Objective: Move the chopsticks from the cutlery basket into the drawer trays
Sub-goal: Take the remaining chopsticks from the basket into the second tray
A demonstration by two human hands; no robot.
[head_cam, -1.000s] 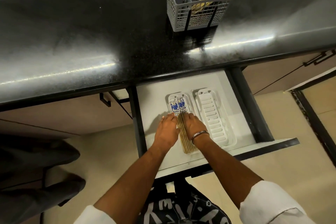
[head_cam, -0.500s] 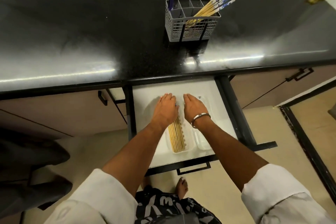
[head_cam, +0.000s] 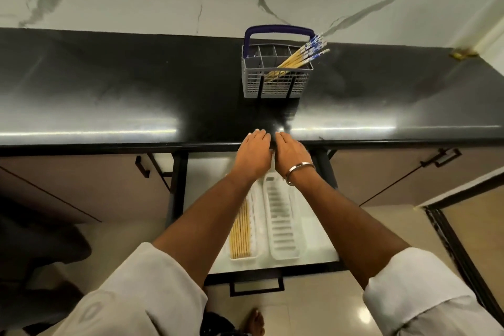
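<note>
My left hand [head_cam: 255,154] and right hand [head_cam: 290,155] reach flat and empty over the surface [head_cam: 109,90] edge. Some chopsticks [head_cam: 240,232] lie in the left drawer tray [head_cam: 255,215]; others [head_cam: 297,61] lean in the cutlery basket [head_cam: 275,84].

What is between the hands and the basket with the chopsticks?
Only bare black counter, in the head view. Both hands hold nothing, short of the basket.
</note>
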